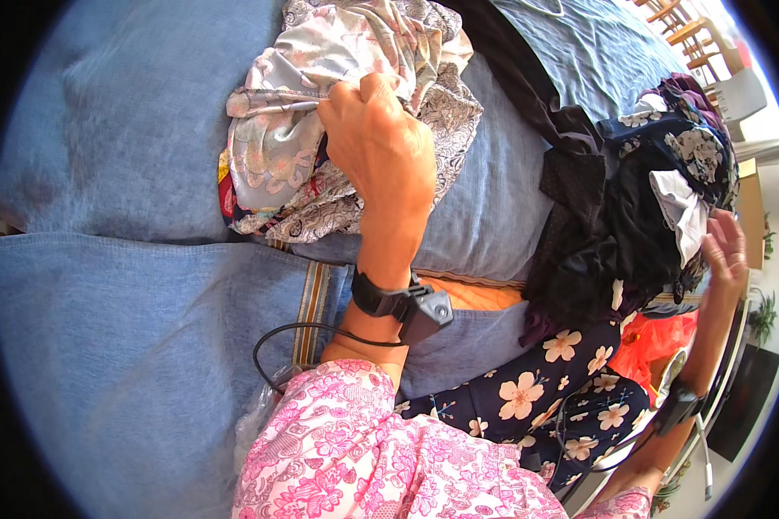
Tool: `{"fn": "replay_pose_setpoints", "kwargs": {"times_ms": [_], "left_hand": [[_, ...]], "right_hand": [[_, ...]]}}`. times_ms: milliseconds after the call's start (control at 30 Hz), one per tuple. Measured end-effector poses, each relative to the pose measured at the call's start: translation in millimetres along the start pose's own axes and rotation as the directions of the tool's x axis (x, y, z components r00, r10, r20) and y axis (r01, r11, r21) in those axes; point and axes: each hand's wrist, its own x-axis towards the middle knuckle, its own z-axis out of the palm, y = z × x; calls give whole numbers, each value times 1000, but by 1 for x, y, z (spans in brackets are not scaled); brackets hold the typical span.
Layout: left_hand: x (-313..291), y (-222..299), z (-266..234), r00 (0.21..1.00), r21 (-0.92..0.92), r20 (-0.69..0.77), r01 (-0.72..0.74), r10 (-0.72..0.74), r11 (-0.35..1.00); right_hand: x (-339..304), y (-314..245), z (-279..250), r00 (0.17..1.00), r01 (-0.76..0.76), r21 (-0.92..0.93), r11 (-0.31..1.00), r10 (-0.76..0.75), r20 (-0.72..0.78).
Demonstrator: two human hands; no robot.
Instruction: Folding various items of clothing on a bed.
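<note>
My left hand [379,138] is closed, its fingers pinched on a pale grey garment with a pink flower print [277,160]. That garment lies bunched on top of a black-and-white paisley cloth [454,121], with a bit of red and yellow fabric [226,186] showing at the left. Far to the right, my right hand [725,249] is raised with its fingers apart, beside a white cloth [677,212]. The white cloth rests on a heap of dark clothes [636,199]. I see nothing held in the right hand.
Blue denim-like covers [147,130] spread under the clothes. A long black garment [528,65] trails from the heap. An orange patch [467,292] shows between the covers. A red plastic bag [658,342] is by my right forearm. Cables hang from both wrist devices.
</note>
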Motion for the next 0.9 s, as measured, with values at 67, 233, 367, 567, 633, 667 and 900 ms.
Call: {"fn": "replay_pose_setpoints", "kwargs": {"times_ms": [67,233,367,567,633,667,900], "left_hand": [[-1,8,-13,998,-166,-52,-38,30,985],[-16,54,-49,951,-828,129,-53,281,558],[-44,83,-58,834,-976,157,48,529,215],[-70,106,-53,697,-984,152,176,701,38],[-67,107,-54,722,-991,123,130,681,41],[-63,109,-54,720,-991,114,134,684,24],[-33,76,-51,743,-751,298,-205,599,628]], "right_hand": [[-35,-43,50,971,-129,38,991,119,209],[-72,-45,113,686,-581,451,677,110,719],[-85,-31,139,773,-272,513,814,-134,621],[-89,-27,131,878,199,262,944,-291,381],[-84,-15,123,872,389,89,917,-398,286],[-79,-6,117,871,447,20,894,-440,220],[-64,-45,70,930,-320,669,671,358,86]]}}
